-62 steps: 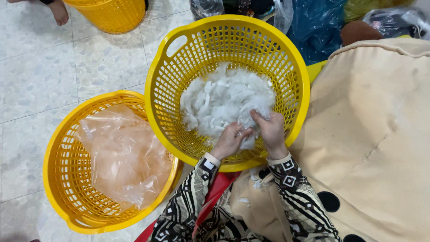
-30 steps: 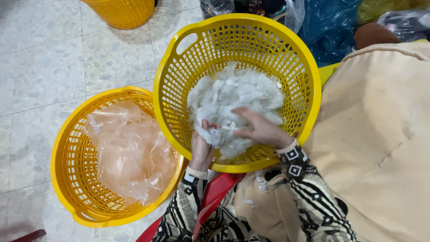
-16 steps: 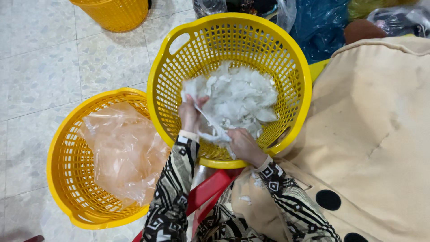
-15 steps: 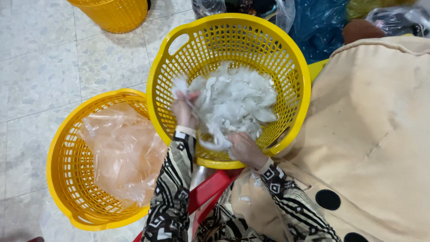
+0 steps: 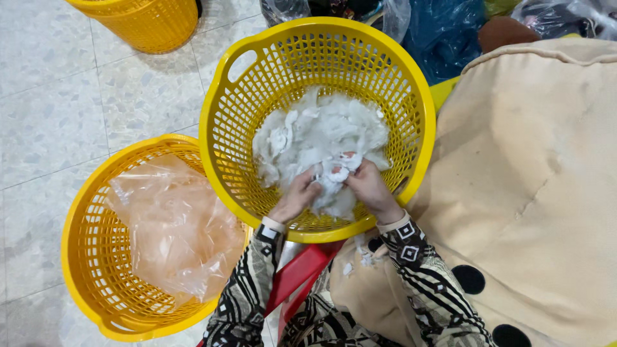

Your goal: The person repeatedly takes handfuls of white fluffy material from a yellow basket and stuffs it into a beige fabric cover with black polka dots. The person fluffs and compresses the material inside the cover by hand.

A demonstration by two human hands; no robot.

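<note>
A large yellow plastic basket stands in front of me with a heap of white fluffy stuffing inside. My left hand and my right hand are both inside the basket at its near rim. Together they grip one clump of the white stuffing between them, fingers closed around it. Both wrists wear black-and-white patterned sleeves.
A second yellow basket to the left holds a crumpled clear plastic bag. A third yellow basket stands at the far left. A big beige cushion cover lies to the right, a red stool under me, plastic bags behind.
My hands were spread apart, stretching a strand of stuffing. They have since come together at the near side of the basket on one clump.
</note>
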